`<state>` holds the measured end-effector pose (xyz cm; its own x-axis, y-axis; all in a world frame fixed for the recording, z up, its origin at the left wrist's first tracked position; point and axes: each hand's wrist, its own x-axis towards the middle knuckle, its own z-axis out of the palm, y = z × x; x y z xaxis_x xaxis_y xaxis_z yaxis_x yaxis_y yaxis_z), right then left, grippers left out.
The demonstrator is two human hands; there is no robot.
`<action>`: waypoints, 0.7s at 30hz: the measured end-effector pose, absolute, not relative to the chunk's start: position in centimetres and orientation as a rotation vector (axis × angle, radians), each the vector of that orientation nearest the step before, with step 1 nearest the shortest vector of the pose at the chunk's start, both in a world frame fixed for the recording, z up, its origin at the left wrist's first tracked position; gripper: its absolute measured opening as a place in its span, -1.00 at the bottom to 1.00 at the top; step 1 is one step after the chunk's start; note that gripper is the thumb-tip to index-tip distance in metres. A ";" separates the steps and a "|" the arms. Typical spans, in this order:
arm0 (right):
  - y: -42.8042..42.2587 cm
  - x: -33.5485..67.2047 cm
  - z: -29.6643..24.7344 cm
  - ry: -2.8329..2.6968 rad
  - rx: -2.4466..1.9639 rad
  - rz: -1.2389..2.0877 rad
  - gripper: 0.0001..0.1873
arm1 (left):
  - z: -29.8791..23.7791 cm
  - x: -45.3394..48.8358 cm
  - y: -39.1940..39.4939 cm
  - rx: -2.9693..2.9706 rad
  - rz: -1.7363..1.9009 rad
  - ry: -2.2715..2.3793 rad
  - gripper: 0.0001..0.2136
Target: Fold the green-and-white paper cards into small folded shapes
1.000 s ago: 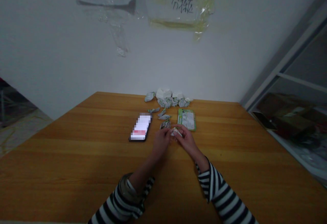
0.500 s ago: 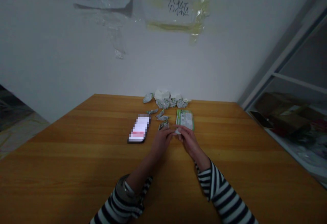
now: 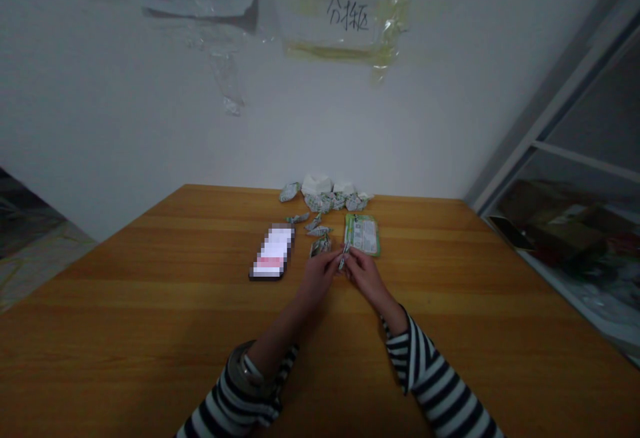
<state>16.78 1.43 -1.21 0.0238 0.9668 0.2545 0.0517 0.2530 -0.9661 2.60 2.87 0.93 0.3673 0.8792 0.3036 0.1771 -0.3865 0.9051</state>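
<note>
Between my fingertips is a small folded strip of white-and-green printed wrapper (image 3: 343, 262), held upright and partly covered by the fingers. My left hand (image 3: 319, 277) pinches it from the left, and my right hand (image 3: 369, 279) pinches it from the right. Just beyond the left fingers lies a small dark-printed piece of wrapper (image 3: 320, 245). Several twisted wrapper pieces (image 3: 319, 231) rest behind that. A flat green-and-white packet (image 3: 364, 233) lies beyond my right hand, its near edge close to the fingers.
A phone (image 3: 273, 251) with a lit screen lies left of my hands on the wooden table (image 3: 150, 305). Crumpled white and printed wrappers (image 3: 320, 201) are heaped along the back edge by the wall. Shelving with boxes (image 3: 555, 225) stands at right.
Both hands stay at about the same place. The wrapper between the fingertips now stands as a narrow upright strip with its printed side showing; before, a small whitish bit showed.
</note>
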 end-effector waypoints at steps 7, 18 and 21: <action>0.4 17.5 -0.3 -1.664 -1.142 0.641 -0.79 | 0.5 2.8 2.8 1.904 1.021 0.934 -0.73; 0.3 16.1 -0.7 -1.479 -1.136 0.594 -0.56 | 0.8 2.6 2.4 1.987 1.145 1.058 -0.74; 0.6 16.3 -1.1 -1.342 -1.062 0.649 -0.61 | 0.9 2.8 2.6 1.717 1.200 0.998 -0.73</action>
